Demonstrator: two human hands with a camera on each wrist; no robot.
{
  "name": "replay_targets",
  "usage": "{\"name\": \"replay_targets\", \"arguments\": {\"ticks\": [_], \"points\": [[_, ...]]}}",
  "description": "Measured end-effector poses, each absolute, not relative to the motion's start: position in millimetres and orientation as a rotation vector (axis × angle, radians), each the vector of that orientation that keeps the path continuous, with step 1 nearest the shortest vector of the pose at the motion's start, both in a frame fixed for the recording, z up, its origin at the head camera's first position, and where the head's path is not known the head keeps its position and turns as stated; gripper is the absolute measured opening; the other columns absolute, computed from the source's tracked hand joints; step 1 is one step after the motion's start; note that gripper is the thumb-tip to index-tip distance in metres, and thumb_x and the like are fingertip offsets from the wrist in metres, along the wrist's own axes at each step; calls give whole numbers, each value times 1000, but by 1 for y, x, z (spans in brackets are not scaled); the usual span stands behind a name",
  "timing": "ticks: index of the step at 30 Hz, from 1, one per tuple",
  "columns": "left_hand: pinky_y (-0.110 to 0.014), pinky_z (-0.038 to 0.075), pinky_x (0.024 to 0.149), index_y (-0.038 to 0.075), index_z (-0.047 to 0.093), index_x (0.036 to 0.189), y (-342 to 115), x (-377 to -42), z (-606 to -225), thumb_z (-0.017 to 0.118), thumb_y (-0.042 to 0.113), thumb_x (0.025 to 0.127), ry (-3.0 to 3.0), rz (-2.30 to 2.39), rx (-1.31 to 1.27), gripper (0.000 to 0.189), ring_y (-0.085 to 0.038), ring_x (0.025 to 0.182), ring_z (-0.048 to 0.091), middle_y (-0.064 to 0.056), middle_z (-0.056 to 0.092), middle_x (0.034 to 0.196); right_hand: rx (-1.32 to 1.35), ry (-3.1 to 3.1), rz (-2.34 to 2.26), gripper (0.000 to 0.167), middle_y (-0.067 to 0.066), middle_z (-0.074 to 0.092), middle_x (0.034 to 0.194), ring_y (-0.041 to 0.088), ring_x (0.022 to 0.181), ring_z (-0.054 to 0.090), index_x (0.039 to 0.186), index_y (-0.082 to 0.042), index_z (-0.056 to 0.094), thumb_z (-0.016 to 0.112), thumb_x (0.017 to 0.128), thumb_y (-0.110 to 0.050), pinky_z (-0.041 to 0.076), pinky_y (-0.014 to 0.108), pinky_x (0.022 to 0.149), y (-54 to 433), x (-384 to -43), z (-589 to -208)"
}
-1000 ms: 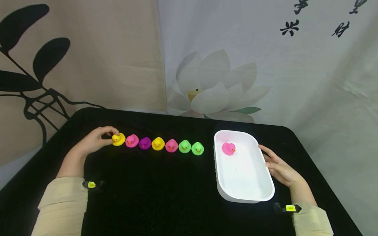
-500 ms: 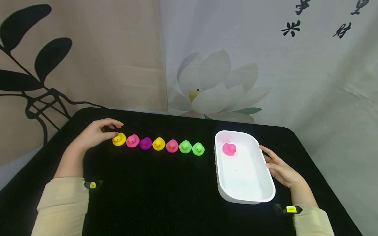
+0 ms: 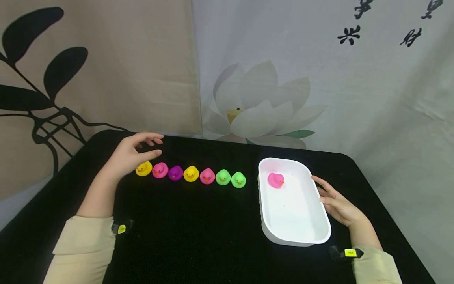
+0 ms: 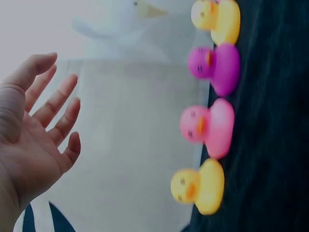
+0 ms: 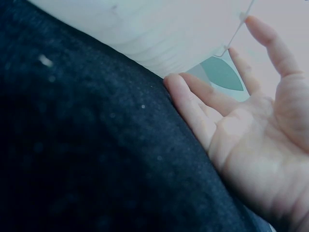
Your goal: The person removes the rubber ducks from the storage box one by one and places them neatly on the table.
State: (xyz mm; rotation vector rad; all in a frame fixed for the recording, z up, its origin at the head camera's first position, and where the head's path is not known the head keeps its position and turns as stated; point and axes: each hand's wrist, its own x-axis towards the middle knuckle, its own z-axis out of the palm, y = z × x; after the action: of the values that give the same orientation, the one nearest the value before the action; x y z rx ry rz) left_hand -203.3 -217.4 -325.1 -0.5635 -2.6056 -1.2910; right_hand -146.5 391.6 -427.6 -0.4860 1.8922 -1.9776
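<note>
My left hand point(image 3: 133, 154) is raised over the left end of a row of rubber ducks, fingers loosely spread and nothing held; the left wrist view shows its bare palm point(image 4: 36, 154). Nearest it are a yellow duck point(image 3: 143, 169) and a pink duck point(image 3: 160, 170), then a purple duck point(image 3: 175, 173). Farther right stand another yellow duck point(image 3: 191, 173), a second pink duck point(image 3: 207, 176) and two green ducks point(image 3: 223, 177). With relaxed fingers, my right hand point(image 3: 338, 205) touches the right side of a white plastic tray point(image 3: 294, 217). Inside it lies one pink duck point(image 3: 275, 180).
Black cloth point(image 3: 191, 236) covers the table. Behind its far edge hangs a printed backdrop point(image 3: 149, 71) with dark leaves, a pale lotus and black characters. The tray stands to the right of the duck row.
My left hand has let go of the leftmost yellow duck, risen, and moved to the right over the row. That duck stays at the row's left end. The right hand and tray keep their places.
</note>
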Motion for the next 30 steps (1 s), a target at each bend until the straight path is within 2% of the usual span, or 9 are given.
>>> {"name": "replay_targets", "arguments": {"ticks": [10, 23, 30], "points": [[-51, 31, 91, 13, 58, 127, -175, -191, -318, 69, 23, 90, -2538, -1379, -627, 41, -24, 108, 47, -7, 60, 118, -469, 1906, -1977, 66, -1, 38, 141, 20, 117, 54, 153, -19, 16, 44, 97, 3, 48, 37, 90, 392, -146, -428], [-45, 33, 88, 15, 62, 121, -127, -180, -330, 72, 20, 87, -2474, -1491, -724, 36, -20, 100, 50, -2, 60, 112, -470, 1906, -1978, 66, -1, 39, 142, 20, 117, 54, 153, -19, 17, 44, 97, 4, 48, 36, 90, 392, -146, -426], [-46, 35, 87, 16, 64, 117, -101, -176, -339, 75, 17, 83, -2426, -1607, -811, 36, -23, 101, 51, 1, 62, 112, -469, 1909, -1976, 66, 0, 38, 142, 20, 117, 54, 153, -18, 17, 43, 97, 5, 48, 36, 91, 392, -147, -428]]}}
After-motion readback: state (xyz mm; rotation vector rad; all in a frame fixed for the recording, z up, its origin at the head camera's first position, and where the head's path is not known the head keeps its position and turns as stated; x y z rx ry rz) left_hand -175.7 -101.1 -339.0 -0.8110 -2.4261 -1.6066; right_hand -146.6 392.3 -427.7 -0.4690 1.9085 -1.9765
